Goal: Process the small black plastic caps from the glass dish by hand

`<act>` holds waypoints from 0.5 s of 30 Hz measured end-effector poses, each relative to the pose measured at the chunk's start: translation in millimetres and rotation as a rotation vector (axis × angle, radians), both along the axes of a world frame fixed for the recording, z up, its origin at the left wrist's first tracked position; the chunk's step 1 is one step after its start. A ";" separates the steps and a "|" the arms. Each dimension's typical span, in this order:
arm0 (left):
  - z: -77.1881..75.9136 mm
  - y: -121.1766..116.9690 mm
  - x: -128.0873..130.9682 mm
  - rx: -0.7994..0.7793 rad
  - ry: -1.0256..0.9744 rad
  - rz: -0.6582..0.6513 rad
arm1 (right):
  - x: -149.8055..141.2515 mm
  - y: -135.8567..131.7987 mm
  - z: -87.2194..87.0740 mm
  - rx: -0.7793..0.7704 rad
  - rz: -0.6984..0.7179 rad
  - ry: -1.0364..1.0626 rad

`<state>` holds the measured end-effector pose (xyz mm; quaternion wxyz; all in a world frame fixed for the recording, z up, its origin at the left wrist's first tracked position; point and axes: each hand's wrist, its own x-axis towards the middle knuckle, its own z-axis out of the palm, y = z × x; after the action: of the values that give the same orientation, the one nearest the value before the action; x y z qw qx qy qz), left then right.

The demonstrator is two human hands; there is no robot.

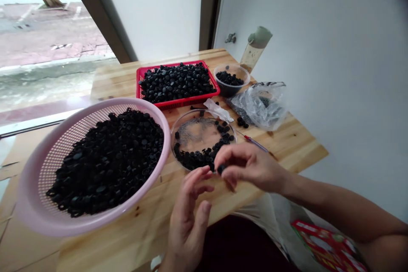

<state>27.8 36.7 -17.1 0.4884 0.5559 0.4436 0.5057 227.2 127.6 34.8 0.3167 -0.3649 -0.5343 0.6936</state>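
Observation:
Between the thumb and fingers of my right hand (250, 168) is a small round black cap (221, 169). My left hand (190, 216) is beside it at the table's near side, fingers apart and thumb spread, with nothing visible in it. Just beyond both hands lies a clear round dish (174, 131) with small black parts (199, 157) gathered along its near and right sides. To the left, a large pink mesh basket (164, 123) is heaped with black caps and ring-shaped pieces (111, 161).
Behind the dish sits a red basket (178, 103) full of black caps. A clear bowl (247, 77), a bottle (257, 46) and a plastic bag (267, 106) stand at the back right. A thin red-and-blue tool (255, 142) lies right of the dish, near loose black pieces (242, 122).

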 end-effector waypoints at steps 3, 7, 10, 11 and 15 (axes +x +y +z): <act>0.1 1.1 -5.9 -0.070 0.011 0.083 | 0.2 50.0 8.4 0.272 -0.211 -0.148; 1.0 6.7 -8.0 -0.068 0.034 0.122 | -20.1 141.2 12.3 0.622 -0.357 -0.315; 2.0 8.3 -6.3 -0.045 0.054 0.117 | -45.4 196.7 13.3 0.882 -0.321 -0.521; 1.9 8.1 -6.1 -0.045 0.067 0.125 | -52.3 207.3 13.3 0.891 -0.285 -0.578; -0.4 9.0 -10.5 -0.045 0.174 0.130 | -54.0 198.9 10.0 0.940 -0.259 -0.595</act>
<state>17.3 45.7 -17.5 0.4264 0.5565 0.5308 0.4762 173.3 326.5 44.9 0.3634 -0.4269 -0.8025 0.2042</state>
